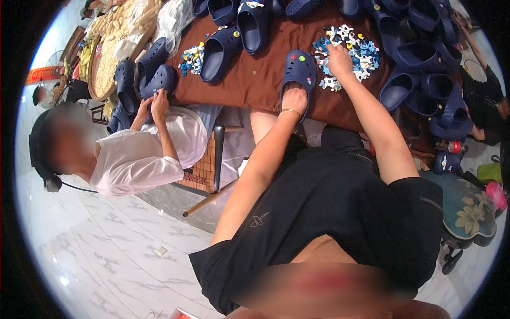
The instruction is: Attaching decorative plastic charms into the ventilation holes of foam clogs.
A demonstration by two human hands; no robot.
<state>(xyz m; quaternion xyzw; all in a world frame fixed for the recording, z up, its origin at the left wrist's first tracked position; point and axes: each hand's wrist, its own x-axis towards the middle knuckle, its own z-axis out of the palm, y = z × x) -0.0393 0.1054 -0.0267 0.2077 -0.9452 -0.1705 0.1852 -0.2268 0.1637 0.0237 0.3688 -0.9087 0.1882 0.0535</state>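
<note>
My left hand [295,100] is pushed into the opening of a navy clog [299,68], its fingers hidden inside as it holds the shoe. A few small charms, red and green among them, dot the clog's toe, which points away from me. Just to the right, my right hand [339,60] reaches into a pile of small shoe charms [365,59] in blue, white and yellow. Its fingers are drawn together at the pile; whatever lies between them is too small to make out.
A brown cloth [234,91] covers the table. Navy clogs [397,87] crowd its right side, and more clogs [255,29] line the back. A smaller charm pile [192,59] lies left. A seated co-worker [138,151] handles another clog [161,80]. A patterned stool [467,210] stands right.
</note>
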